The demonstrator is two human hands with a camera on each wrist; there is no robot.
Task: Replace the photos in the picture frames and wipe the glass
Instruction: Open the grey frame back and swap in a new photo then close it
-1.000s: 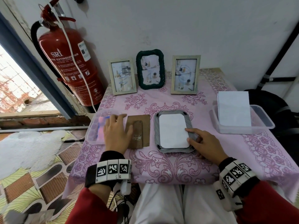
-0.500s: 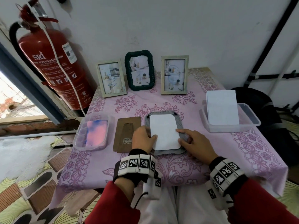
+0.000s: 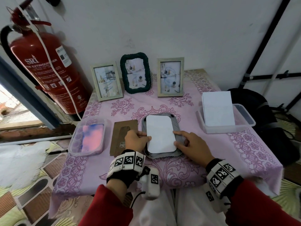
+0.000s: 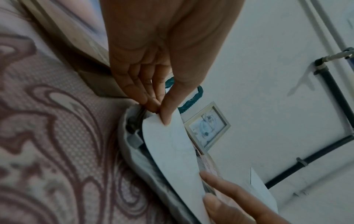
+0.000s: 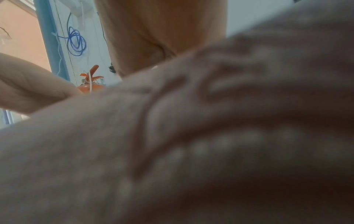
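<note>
Grey oval-cornered frame [image 3: 176, 128] face-down mid-bench, long axis away from person. White photo sheet [image 3: 160, 133] on frame back. Left hand [image 3: 136, 139] pinches sheet's left edge, nearer; right hand [image 3: 190, 145] fingers extended, steadying frame's right rim.

A matt white paper sheet [image 3: 160, 133] lies on the grey frame [image 3: 177, 153], whose rim looks like ribbed, woven cloth. Beside it sits a brown backing board [image 3: 119, 136], dull like pressed cardboard. The desk wears a pink printed cloth [image 3: 179, 170] with a fine weave. Two tubs [image 3: 244, 126] are cloudy clear plastic. The extinguisher [image 3: 47, 74] is glossy red metal.
</note>
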